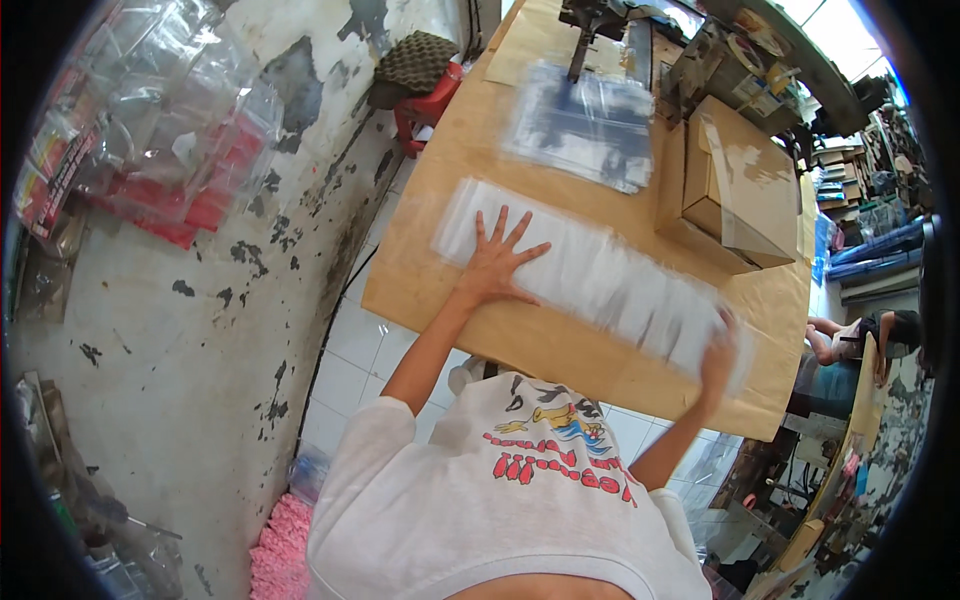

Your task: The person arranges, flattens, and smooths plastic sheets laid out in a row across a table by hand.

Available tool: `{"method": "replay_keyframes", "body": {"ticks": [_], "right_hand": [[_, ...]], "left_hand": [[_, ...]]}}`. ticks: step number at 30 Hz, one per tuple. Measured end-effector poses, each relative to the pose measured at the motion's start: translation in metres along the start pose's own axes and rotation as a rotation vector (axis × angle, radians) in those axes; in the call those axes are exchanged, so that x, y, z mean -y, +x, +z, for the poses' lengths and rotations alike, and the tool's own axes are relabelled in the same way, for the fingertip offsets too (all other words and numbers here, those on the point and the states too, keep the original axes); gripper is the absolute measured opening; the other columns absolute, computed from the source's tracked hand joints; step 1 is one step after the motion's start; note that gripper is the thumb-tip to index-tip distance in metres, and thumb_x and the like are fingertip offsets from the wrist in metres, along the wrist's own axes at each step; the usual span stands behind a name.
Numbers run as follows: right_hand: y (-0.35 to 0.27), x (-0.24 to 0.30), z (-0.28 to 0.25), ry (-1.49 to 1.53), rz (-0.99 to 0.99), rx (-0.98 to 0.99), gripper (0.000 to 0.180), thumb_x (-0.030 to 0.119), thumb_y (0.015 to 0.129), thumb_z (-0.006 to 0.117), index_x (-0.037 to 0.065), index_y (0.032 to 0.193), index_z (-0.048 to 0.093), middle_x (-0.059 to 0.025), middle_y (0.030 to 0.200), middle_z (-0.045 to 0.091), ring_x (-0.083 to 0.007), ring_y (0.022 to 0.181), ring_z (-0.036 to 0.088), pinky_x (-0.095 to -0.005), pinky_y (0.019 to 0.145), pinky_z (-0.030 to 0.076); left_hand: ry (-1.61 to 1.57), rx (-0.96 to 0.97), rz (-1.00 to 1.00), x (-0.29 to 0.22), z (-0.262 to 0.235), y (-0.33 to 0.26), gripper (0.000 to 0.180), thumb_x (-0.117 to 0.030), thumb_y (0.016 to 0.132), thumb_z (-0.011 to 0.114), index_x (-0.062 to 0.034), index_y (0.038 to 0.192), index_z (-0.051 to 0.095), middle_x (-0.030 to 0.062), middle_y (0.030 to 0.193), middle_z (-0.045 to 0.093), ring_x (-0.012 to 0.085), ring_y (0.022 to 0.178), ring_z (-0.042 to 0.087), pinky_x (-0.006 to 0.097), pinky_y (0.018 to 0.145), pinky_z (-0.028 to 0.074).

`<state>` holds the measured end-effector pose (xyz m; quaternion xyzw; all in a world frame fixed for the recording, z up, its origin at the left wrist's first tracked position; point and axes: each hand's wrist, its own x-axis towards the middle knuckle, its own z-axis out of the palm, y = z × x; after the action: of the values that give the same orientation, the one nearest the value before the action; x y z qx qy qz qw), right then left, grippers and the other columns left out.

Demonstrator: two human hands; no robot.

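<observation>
A long strip of clear, whitish plastic film (600,282) lies slantwise across the brown-covered table (420,275), wrinkled in its middle and right part. My left hand (492,265) rests flat on the strip's left portion, fingers spread wide, holding nothing. At the strip's right end is my right hand (716,362), smeared by motion; its fingers are too blurred to read. Farther back on the table lies a stack of clear plastic sheets or bags (585,125), beneath a dark metal arm (580,50).
A taped cardboard box (740,185) stands at the table's right back. Beyond it is a cluttered machine (745,65). Plastic bags (170,130) hang on the peeling left wall. A red stool (420,115) sits by the far left edge. Another person (865,335) is at far right.
</observation>
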<state>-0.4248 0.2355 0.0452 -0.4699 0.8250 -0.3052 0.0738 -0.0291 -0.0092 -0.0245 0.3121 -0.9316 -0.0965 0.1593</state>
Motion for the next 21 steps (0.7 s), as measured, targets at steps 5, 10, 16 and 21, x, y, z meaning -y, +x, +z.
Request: {"method": "replay_keyframes", "body": {"ticks": [5, 10, 16, 21], "right_hand": [[-0.026, 0.266, 0.177, 0.553, -0.768, 0.716, 0.046, -0.004, 0.084, 0.055, 0.003, 0.129, 0.061, -0.0175, 0.133, 0.060, -0.0364, 0.124, 0.057, -0.0423, 0.108, 0.043], [-0.083, 0.359, 0.325, -0.105, -1.199, 1.013, 0.045, 0.013, 0.091, 0.050, 0.001, 0.134, 0.057, -0.0283, 0.139, 0.054, -0.0408, 0.132, 0.051, -0.0437, 0.112, 0.038], [-0.059, 0.358, 0.363, -0.397, -0.755, 0.468, 0.056, 0.020, 0.100, 0.047, -0.006, 0.149, 0.038, -0.0247, 0.158, 0.034, -0.0380, 0.145, 0.034, -0.0432, 0.121, 0.025], [-0.014, 0.357, 0.332, 0.092, -0.520, 0.258, 0.056, 0.016, 0.101, 0.047, -0.006, 0.150, 0.035, -0.0251, 0.159, 0.032, -0.0376, 0.147, 0.031, -0.0428, 0.122, 0.022]], "left_hand": [[-0.030, -0.044, -0.001, 0.009, 0.017, 0.007, 0.072, -0.074, 0.082, 0.057, -0.0385, 0.145, 0.052, 0.0175, 0.162, 0.028, 0.0528, 0.148, 0.014, 0.074, 0.114, -0.002], [-0.269, -0.184, -0.089, 0.014, 0.032, 0.013, 0.053, -0.057, 0.093, 0.057, -0.0322, 0.140, 0.058, 0.0200, 0.158, 0.035, 0.0492, 0.146, 0.025, 0.072, 0.115, 0.006], [-0.004, -0.234, -0.335, -0.007, 0.021, 0.014, 0.069, -0.064, 0.087, 0.060, -0.0264, 0.144, 0.055, 0.0349, 0.159, 0.019, 0.0531, 0.149, 0.011, 0.071, 0.116, 0.001], [0.041, -0.250, -0.405, 0.000, 0.040, 0.018, 0.073, -0.067, 0.085, 0.061, -0.0277, 0.146, 0.053, 0.0376, 0.157, 0.019, 0.0545, 0.148, 0.011, 0.070, 0.116, 0.002]]}}
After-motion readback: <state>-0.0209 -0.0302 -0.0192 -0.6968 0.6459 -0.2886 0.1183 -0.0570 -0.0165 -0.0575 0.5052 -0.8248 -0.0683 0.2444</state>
